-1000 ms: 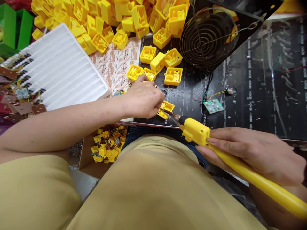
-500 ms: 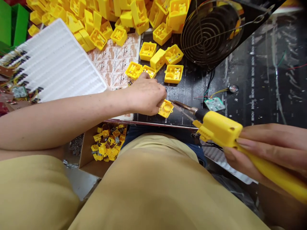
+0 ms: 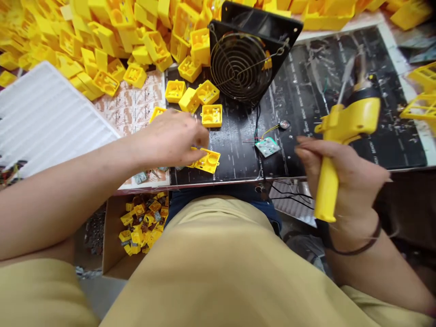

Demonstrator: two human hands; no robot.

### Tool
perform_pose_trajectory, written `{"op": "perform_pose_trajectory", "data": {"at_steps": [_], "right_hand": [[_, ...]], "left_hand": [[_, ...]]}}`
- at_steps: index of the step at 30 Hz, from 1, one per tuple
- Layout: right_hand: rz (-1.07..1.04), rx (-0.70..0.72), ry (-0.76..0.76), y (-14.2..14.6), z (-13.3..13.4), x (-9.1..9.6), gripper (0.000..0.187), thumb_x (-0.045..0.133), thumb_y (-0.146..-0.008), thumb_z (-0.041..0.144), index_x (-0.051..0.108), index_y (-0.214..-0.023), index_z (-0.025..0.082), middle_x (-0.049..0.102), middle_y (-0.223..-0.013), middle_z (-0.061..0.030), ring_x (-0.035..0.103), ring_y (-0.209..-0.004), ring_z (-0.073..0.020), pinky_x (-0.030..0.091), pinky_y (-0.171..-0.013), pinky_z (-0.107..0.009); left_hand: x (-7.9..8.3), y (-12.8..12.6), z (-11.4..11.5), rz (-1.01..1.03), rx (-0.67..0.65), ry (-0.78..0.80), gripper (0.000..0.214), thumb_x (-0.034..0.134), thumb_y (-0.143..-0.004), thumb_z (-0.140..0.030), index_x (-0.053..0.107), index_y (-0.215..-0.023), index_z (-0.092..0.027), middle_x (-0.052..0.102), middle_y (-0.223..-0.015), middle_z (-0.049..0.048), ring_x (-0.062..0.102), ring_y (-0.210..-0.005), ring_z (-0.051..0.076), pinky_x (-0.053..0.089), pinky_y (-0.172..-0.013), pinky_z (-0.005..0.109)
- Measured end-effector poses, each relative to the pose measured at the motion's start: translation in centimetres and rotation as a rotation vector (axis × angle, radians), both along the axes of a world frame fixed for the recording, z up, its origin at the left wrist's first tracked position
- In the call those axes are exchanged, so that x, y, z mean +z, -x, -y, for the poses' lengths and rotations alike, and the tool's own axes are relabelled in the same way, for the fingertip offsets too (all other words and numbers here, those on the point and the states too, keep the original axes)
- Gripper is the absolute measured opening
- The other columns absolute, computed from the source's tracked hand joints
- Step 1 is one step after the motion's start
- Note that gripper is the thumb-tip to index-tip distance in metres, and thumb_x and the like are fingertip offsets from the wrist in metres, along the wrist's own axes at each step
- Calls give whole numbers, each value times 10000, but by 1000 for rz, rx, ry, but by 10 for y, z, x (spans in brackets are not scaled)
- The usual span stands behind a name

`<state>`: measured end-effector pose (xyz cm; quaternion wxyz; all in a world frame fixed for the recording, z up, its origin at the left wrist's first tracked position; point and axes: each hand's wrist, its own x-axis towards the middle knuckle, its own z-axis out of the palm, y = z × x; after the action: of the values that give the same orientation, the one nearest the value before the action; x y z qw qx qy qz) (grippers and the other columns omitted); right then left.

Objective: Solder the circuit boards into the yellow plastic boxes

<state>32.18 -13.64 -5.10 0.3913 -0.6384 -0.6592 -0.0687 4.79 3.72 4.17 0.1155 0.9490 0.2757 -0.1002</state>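
My right hand (image 3: 350,181), at the right, is closed round the handle of a yellow soldering gun (image 3: 354,118). Its metal tip and thin feed tube point away from me over the black bench mat. My left hand (image 3: 173,138) is bent over a small open yellow plastic case (image 3: 209,160) near the bench's front edge, thumb on it and fingers curled. Part of that case is hidden under the hand. To the right of it lies a green circuit board (image 3: 268,146), wired to a small round speaker (image 3: 284,124).
A black fan (image 3: 238,68) with a wire grille stands behind the board. Several yellow cases (image 3: 211,116) lie nearby, with a large heap (image 3: 112,41) at the back left. A white ribbed tray (image 3: 51,122) is at left. Below the bench, a cardboard box (image 3: 114,254) holds yellow parts.
My right hand has swung the soldering gun away from the yellow case, up and to the right; its tip now points away from me. My left hand stays at the case. The view has shifted right.
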Motion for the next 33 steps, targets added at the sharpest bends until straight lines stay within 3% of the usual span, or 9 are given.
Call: {"op": "perform_pose_trajectory", "data": {"at_steps": [4, 7, 11, 17, 21, 23, 25, 28, 33], "right_hand": [[40, 45, -65, 22, -19, -18, 469, 851, -836, 411, 620, -1190, 209, 720, -1248, -131, 733, -1070, -294, 638, -913, -400], [4, 63, -74, 29, -27, -21, 365, 781, -895, 304, 615, -1211, 229, 720, -1253, -103, 735, -1076, -300, 661, -867, -428], [-142, 39, -180, 28, -24, -6, 531, 757, -902, 232, 531, -1377, 304, 665, -1328, -70, 695, -1189, -306, 679, -904, -435], [-306, 192, -277, 39, -14, 23, 807, 865, -786, 153, 494, -1469, 371, 621, -1265, -30, 607, -1330, -317, 675, -951, -382], [-320, 223, -314, 53, -22, 26, 844, 866, -773, 120, 481, -1478, 381, 639, -1182, -10, 591, -1353, -291, 649, -1021, -377], [-299, 263, -315, 61, -29, 27, 840, 859, -784, 121, 465, -1485, 363, 626, -1340, -37, 596, -1347, -280, 649, -1016, -362], [-220, 310, -309, 72, -37, 29, 839, 855, -794, 129, 442, -1498, 325, 583, -1460, -91, 612, -1326, -290, 643, -1027, -389], [-86, 319, -294, 93, -47, 31, 817, 836, -826, 151, 407, -1507, 292, 646, -1379, -121, 598, -1337, -317, 615, -1071, -451], [-106, 407, -291, 112, -63, 33, 722, 821, -860, 299, 416, -1458, 279, 677, -1323, -116, 543, -1399, -292, 639, -986, -360]], "left_hand": [[-11, -20, -15, 164, 105, -173, 332, 593, -915, -374, 751, -1154, -206, 732, -1130, 108, 615, -1192, 322, 457, -1021, 428], [-27, -40, -23, 52, 106, -215, 405, 672, -871, -338, 724, -1224, -149, 708, -1223, 186, 570, -1251, 398, 442, -1040, 519], [-32, -53, -17, 94, 42, -173, 450, 690, -872, -344, 691, -1291, -180, 706, -1211, 148, 594, -1233, 368, 446, -1043, 485], [-13, -34, 1, -35, -44, -85, 368, 671, -933, -411, 726, -1232, -204, 691, -1278, 125, 621, -1244, 332, 453, -1056, 465], [-8, -8, 10, 250, 0, -21, 349, 543, -1022, -425, 767, -1180, -209, 731, -1249, 104, 670, -1161, 269, 471, -1044, 437], [-11, -2, 21, 426, 45, -8, 384, 481, -1056, -405, 768, -1195, -191, 751, -1222, 106, 679, -1144, 249, 491, -1046, 431], [-16, -2, 34, 607, 138, 7, 409, 449, -1074, -400, 739, -1263, -182, 735, -1293, 113, 656, -1226, 241, 492, -1096, 437], [-26, -9, 48, 845, 342, 119, 385, 426, -1089, -377, 717, -1286, -218, 692, -1397, 77, 615, -1339, 212, 499, -1143, 417], [-31, -2, 41, 999, 515, 327, 460, 295, -1128, -417, 693, -1227, -207, 776, -1214, 67, 734, -1137, 181, 597, -1020, 380]]}}
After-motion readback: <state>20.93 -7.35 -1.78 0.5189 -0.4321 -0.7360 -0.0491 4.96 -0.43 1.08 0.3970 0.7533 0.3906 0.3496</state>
